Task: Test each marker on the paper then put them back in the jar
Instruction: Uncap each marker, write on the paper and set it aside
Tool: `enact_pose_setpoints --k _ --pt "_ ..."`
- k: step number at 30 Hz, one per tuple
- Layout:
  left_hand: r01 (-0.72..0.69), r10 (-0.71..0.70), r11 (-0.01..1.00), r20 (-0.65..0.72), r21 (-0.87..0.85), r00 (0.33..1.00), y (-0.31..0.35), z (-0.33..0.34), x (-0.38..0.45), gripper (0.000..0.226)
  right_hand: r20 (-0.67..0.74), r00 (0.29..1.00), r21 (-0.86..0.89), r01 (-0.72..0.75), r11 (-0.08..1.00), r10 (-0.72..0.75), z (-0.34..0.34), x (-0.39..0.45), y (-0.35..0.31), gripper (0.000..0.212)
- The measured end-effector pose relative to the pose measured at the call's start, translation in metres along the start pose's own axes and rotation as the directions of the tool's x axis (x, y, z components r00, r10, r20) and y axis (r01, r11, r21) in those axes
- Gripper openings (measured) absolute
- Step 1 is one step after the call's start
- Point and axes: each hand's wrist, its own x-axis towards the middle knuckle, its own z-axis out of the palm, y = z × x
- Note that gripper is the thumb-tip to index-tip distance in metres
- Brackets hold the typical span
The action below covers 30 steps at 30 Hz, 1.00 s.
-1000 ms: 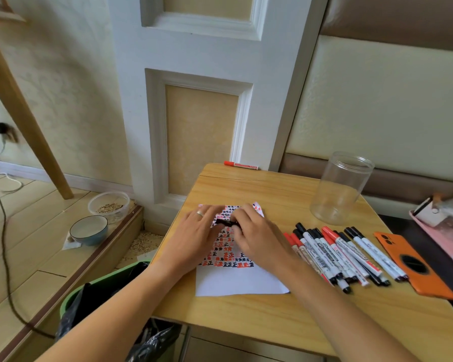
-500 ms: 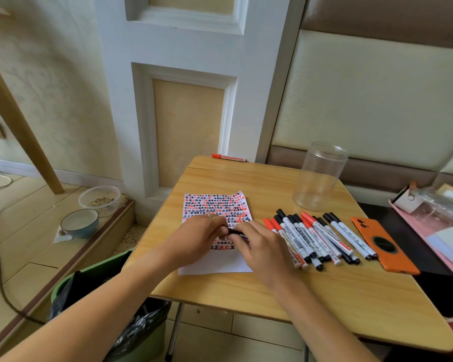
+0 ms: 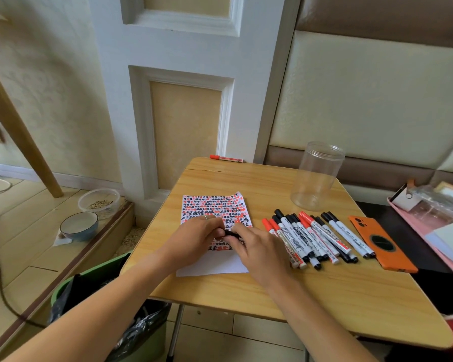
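Observation:
A white paper (image 3: 215,207) covered with red and black marks lies on the wooden table (image 3: 246,288). Above its lower half my left hand (image 3: 194,237) and my right hand (image 3: 256,246) meet, both gripping a black marker (image 3: 230,233) of which only a short dark piece shows between the fingers. To the right, a row of several red-capped and black-capped markers (image 3: 311,236) lies flat. An empty clear plastic jar (image 3: 315,176) stands upright behind them. One red marker (image 3: 226,158) lies alone at the table's far edge.
An orange phone (image 3: 382,244) lies right of the markers. A pink tray (image 3: 434,231) with papers sits at the far right. A green bin (image 3: 89,283) with a black bag stands below the table's left edge. Two bowls (image 3: 89,215) rest on the floor.
The view has shifted back and more of the paper's marked top shows. Both hands have stayed together on the marker and sit lower on the paper.

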Motion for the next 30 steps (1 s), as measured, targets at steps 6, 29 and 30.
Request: enact_pose_setpoints --k 6,29,30 --pt "-0.025 0.027 0.999 -0.052 0.032 0.998 -0.009 -0.014 -0.001 0.026 -0.031 0.997 0.035 -0.07 0.997 0.071 0.0 -0.003 0.0 0.027" --pt "0.305 -0.327 0.921 0.054 0.24 0.944 -0.032 -0.002 -0.001 0.065 0.298 0.846 0.863 -0.437 0.256 0.442 -0.021 0.015 0.007 0.009" --pt "0.307 -0.334 0.917 0.069 0.254 0.94 -0.031 -0.003 -0.001 0.066 0.307 0.846 0.854 -0.447 0.267 0.435 -0.022 0.015 0.005 0.012"
